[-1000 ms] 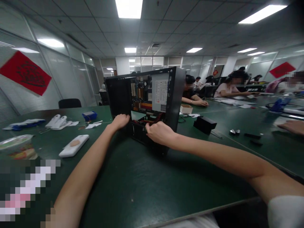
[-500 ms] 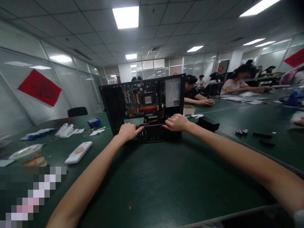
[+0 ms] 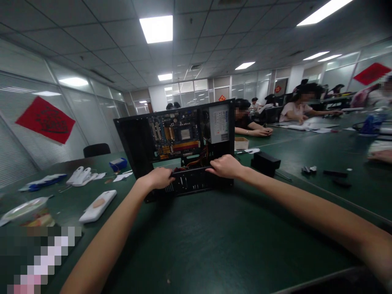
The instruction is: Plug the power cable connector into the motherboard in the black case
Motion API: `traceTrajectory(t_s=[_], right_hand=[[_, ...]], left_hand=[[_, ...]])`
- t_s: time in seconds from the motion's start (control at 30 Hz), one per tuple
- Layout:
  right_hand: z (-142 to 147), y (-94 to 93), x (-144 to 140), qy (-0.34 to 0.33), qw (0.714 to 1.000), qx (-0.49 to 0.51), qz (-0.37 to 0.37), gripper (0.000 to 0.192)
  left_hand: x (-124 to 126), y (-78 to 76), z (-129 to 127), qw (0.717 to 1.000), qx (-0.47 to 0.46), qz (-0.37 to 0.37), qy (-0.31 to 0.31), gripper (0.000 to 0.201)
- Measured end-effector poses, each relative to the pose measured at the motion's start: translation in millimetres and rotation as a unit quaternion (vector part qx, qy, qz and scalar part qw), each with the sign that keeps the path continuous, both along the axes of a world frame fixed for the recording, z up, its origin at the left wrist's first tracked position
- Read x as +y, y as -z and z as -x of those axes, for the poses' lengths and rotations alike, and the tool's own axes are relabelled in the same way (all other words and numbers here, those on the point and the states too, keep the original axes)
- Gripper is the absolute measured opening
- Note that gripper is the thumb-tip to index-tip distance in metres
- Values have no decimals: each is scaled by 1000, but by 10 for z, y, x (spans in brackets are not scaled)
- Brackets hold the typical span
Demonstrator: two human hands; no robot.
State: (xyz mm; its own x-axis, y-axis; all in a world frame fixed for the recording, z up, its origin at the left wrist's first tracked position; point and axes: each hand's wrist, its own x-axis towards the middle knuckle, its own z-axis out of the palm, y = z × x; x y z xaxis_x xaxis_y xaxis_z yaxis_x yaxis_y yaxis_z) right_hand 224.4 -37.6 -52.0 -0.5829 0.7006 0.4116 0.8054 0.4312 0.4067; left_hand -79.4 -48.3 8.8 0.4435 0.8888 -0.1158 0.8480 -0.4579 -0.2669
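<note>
An opened black computer case [image 3: 131, 141] is on the green table in front of me, tilted, its inside facing me. In it I see a motherboard [image 3: 185, 134], a power supply [image 3: 219, 122] at the upper right and a bundle of coloured cables. My left hand [image 3: 157, 178] is closed round the near edge of the case, left of the middle. My right hand [image 3: 226, 166] grips the same edge further right, thumb pointing inward. Fingertips of both hands are hidden behind the edge.
On the left of the table [image 3: 183, 245] lie a white power bank or phone-like block [image 3: 98, 206], a clear food tub [image 3: 29, 212], white plastic bags [image 3: 81, 176] and a blue box [image 3: 118, 164]. A black box [image 3: 266, 163] stands right of the case. Other people sit beyond.
The case has come slightly nearer and turned a little, its left side swinging toward me. Both hands have kept hold of its edge, the left one moving left. The camera view has shifted slightly.
</note>
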Motion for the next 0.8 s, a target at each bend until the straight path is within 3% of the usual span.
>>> traceTrajectory(t_s=[0.17, 0.37, 0.5, 0.6, 0.7, 0.8], right_hand=[[107, -94, -131, 12, 1000, -13, 18, 62], [130, -28, 29, -13, 1000, -17, 10, 62], [114, 29, 91, -18, 1000, -4, -4, 64], [130, -25, 69, -15, 1000, -12, 20, 64], [170, -119, 37, -32, 997, -14, 62, 56], [271, -222, 40, -99, 990, 20, 100, 48]], left_hand=[[-210, -145, 9, 998, -24, 60, -22, 57], [-412, -349, -207, 997, -20, 70, -29, 64], [-180, -549, -312, 996, 14, 54, -69, 46], [78, -676, -229, 988, -50, 116, -91, 32], [257, -728, -73, 987, -131, 82, -55, 29], [322, -713, 36, 983, -154, 91, -33, 30]])
